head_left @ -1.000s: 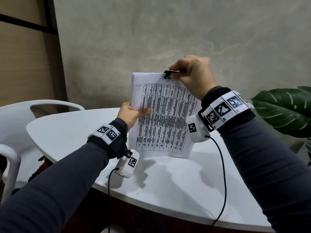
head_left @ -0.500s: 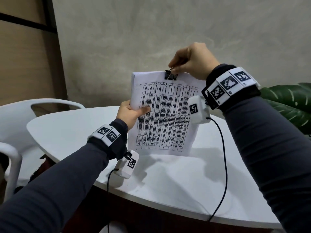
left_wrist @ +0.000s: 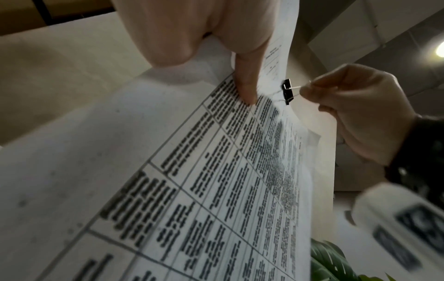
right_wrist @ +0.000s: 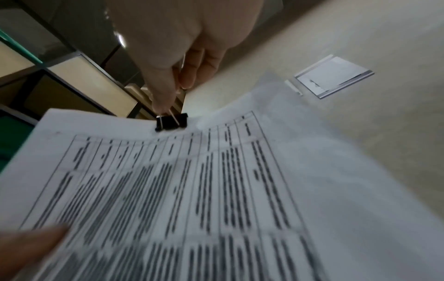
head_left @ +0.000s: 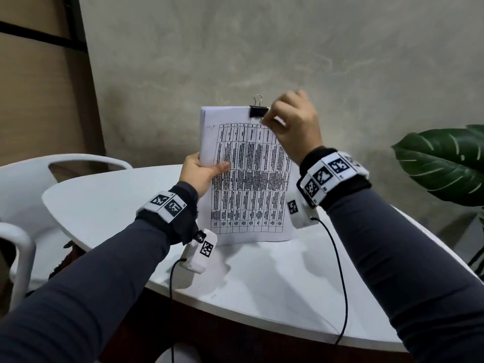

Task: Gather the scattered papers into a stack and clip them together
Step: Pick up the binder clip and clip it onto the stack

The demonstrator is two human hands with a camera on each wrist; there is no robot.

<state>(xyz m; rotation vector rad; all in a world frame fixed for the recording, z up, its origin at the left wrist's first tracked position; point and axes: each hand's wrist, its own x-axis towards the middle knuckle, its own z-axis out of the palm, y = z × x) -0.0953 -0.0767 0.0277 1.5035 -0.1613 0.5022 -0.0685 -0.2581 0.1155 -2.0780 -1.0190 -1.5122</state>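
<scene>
A stack of white papers (head_left: 248, 192) with a printed table stands upright on the white table (head_left: 262, 289). My left hand (head_left: 207, 170) grips its left edge, thumb across the front sheet (left_wrist: 245, 81). A black binder clip (head_left: 258, 111) clamps the middle of the top edge, with one wire handle sticking straight up. My right hand (head_left: 269, 119) is just right of the clip and pinches its front wire handle between thumb and finger (right_wrist: 165, 108). In the left wrist view the clip (left_wrist: 288, 91) shows edge-on, with the pinched wire pulled toward the right hand (left_wrist: 305, 91).
A white plastic chair (head_left: 26, 184) stands at the table's left end. A large green plant leaf (head_left: 445, 163) reaches in from the right. A grey wall rises close behind the table. Wrist-camera cables hang over the table's near edge.
My right hand has dropped from above the clip to its front right side and now pinches the front handle. The rear handle stands free. The stack is more upright.
</scene>
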